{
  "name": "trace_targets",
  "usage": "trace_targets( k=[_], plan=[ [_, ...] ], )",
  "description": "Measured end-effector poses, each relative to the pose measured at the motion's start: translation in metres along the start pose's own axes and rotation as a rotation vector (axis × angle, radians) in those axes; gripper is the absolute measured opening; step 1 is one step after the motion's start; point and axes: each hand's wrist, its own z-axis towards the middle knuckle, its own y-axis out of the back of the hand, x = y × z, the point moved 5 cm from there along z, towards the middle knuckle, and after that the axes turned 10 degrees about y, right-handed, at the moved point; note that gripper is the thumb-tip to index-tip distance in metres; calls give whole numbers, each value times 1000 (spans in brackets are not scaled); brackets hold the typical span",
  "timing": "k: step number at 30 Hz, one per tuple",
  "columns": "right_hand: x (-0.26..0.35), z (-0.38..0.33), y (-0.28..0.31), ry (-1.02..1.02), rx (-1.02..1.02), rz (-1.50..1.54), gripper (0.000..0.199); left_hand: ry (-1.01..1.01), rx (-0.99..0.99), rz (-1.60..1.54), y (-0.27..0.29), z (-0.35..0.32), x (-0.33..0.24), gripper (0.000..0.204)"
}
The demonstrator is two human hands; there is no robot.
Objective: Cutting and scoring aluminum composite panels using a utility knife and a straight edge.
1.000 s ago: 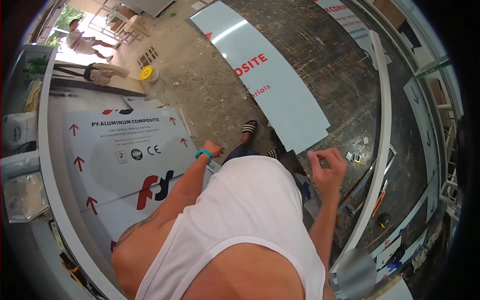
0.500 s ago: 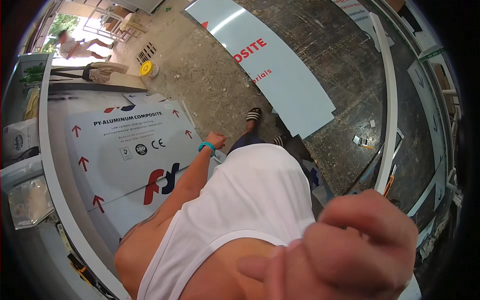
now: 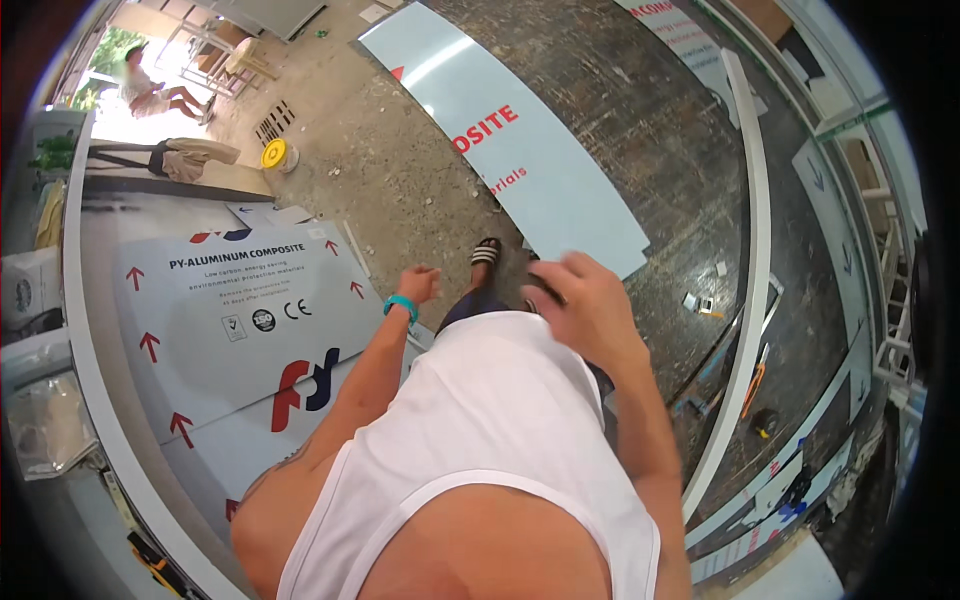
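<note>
My left hand point(image 3: 420, 284), with a teal band at the wrist, hangs beside my left thigh. Its fingers are curled in, and nothing shows in them. The nearest thing to it is a stack of grey-white composite panels point(image 3: 210, 330) printed with red arrows. In front of my waist is my right hand point(image 3: 588, 308), fingers bent and apart, with no object visible between them. Beyond it, a long pale blue-grey panel strip point(image 3: 560, 190) lies on a dark, scuffed work surface point(image 3: 640, 100). The right hand covers part of the strip's near end in this view; I cannot see them touching.
A white rail point(image 3: 752, 200) runs along the right, with an orange-handled cutter point(image 3: 755, 380) and a tape measure point(image 3: 766, 422) beside it. A yellow-lidded bucket point(image 3: 278, 155) stands on the concrete floor. Far left, a person point(image 3: 150, 90) sits by the bright opening.
My right hand has dropped from close to the camera to in front of my waist, and its fingers have come apart. My left hand remains by my side. The view has shifted slightly.
</note>
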Motion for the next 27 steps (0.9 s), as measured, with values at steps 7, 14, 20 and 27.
trace_targets(
  k=[7,14,20,27],
  plan=[
    [-145,-132,-42,-637,-148,-52,31,-253,-105,-248,-52,-15,-149,38],
    [-204,-119,-44,-592,-316,-362,48,-233,-287,-66,-120,-45,-206,41],
    [-233,-72,-52,-529,-266,-510,70,-171,-128,-178,-141,-40,-188,35],
    [-238,-62,-66,-732,-125,-574,89,-58,-107,-238,-142,-38,-183,37]
  ],
)
